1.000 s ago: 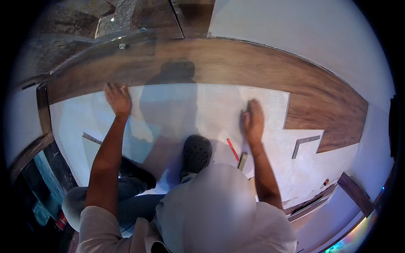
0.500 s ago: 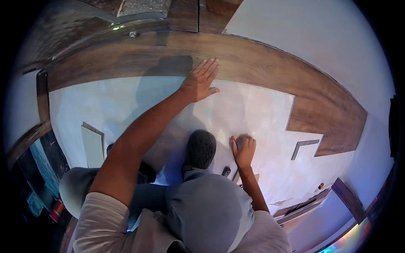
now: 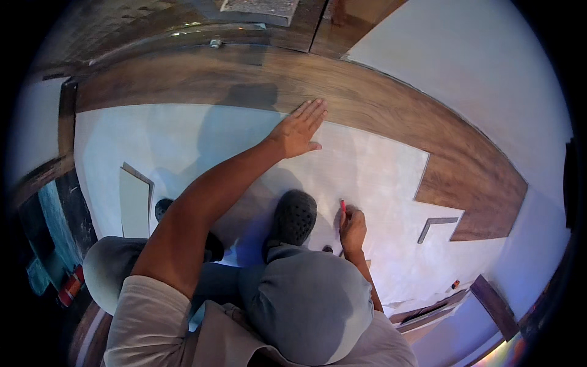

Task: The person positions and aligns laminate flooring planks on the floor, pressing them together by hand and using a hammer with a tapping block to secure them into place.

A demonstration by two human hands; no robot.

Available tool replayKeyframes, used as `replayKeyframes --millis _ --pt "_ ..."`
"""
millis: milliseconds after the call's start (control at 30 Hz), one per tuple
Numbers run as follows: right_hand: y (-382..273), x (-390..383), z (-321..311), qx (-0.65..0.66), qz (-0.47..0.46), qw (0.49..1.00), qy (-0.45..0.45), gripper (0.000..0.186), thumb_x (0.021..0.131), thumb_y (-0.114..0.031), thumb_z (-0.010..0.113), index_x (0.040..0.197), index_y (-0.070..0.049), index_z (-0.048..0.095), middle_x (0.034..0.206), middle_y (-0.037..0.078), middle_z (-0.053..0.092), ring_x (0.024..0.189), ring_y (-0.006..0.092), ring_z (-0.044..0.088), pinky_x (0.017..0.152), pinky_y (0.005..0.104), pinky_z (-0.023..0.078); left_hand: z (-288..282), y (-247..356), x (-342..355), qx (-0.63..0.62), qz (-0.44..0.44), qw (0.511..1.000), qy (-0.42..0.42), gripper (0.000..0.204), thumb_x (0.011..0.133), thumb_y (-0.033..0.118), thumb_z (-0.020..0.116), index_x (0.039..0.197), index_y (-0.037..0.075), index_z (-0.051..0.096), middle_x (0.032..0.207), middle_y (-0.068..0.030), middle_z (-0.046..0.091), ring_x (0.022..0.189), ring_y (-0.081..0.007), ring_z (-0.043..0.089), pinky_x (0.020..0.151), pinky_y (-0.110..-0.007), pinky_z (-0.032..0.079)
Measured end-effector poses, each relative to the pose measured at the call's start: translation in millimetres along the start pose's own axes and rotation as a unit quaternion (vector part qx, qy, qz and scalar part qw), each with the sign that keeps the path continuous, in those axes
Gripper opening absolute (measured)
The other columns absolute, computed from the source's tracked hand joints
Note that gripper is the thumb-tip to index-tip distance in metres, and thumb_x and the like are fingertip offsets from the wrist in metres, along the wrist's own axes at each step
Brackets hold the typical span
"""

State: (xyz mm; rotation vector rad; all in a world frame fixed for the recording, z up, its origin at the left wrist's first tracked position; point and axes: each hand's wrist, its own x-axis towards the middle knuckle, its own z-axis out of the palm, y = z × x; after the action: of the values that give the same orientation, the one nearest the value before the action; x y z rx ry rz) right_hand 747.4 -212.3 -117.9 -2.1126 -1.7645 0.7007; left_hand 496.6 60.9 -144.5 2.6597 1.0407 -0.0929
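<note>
Left hand [image 3: 299, 129] is lying spread across brown planking [image 3: 367, 98] and white sheet [image 3: 388, 183], farther right than a second ago. Right hand [image 3: 353, 229] is pinching the red stick [image 3: 343, 206], earlier lying loose, over that sheet.

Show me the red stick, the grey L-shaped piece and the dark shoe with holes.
Red stick [image 3: 343, 207]: head view, on the end showing beyond the right hand [image 3: 353, 228].
Grey L-shaped piece [image 3: 441, 221]: head view, on its upper leg.
Dark shoe with holes [image 3: 296, 217]: head view, on its top.
</note>
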Motion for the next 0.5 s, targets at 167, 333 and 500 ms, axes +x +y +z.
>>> replayKeyframes --millis 167,333,500 --pt "-19 28 2 0.007 0.046 0.998 -0.03 0.016 0.098 -0.012 0.067 0.107 -0.002 0.058 0.1 0.02 0.067 0.089 0.0429 0.066 0.074 0.0494 0.054 -5 -10 -18 -0.006 0.047 0.999 -0.018 0.088 0.1 0.059 0.054 0.157 -0.005 0.034 0.168 -0.02 0.026 0.159 -0.0302 0.016 0.131 -0.043 0.01" --pt "-43 85 8 0.048 -0.027 0.998 -0.033 0.016 0.102 -0.016 0.063 0.107 -0.002 0.058 0.096 0.021 0.068 0.085 0.0437 0.066 0.073 0.0493 0.053 -31 -55 -78 -0.032 0.144 0.986 -0.075 0.074 0.1 0.05 0.057 0.153 -0.001 0.043 0.164 -0.0181 0.037 0.155 -0.0308 0.029 0.129 -0.044 0.02" --pt "-67 146 13 0.05 -0.102 0.992 -0.048 0.016 0.103 -0.019 0.062 0.107 -0.003 0.062 0.09 0.019 0.07 0.077 0.0398 0.069 0.069 0.0475 0.055 -83 -126 -232 0.005 -0.043 0.977 -0.207 0.061 0.101 0.039 0.059 0.149 0.002 0.049 0.158 -0.0172 0.046 0.148 -0.03 0.042 0.125 -0.043 0.029"
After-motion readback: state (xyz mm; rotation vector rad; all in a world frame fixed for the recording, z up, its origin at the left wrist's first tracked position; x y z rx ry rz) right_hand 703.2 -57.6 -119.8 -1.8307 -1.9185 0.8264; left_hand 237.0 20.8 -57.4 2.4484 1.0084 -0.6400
